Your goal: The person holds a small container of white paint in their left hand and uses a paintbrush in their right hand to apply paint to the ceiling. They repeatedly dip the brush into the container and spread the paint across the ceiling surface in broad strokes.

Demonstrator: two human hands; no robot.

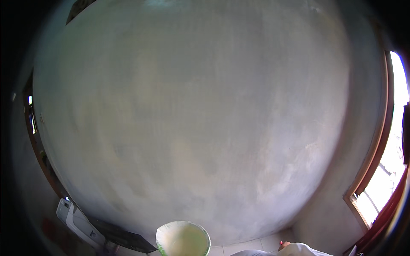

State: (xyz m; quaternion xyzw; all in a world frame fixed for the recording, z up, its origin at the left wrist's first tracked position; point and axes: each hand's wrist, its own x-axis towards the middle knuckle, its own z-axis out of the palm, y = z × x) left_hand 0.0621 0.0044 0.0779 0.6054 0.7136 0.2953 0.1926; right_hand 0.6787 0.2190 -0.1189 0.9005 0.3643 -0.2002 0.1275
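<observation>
The right hand, near right, barely shows past a white sleeve; I cannot tell what it grips. The left is out of view. Near centre, a white-and-green bucket, cut off below, has cream-coloured contents, their depth unclear.

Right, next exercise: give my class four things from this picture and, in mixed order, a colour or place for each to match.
Things
1. Bucket
2. Curtain
3. Window frame
4. Facing wall

Descriptions
A. Red, at the lower right
B. Grey and patchy, filling the middle of the view
C. White inside its rim, at the bottom edge near the middle
D. Brown, beside the bright opening on the right

Right pairs: 1-C, 2-A, 3-D, 4-B
</observation>
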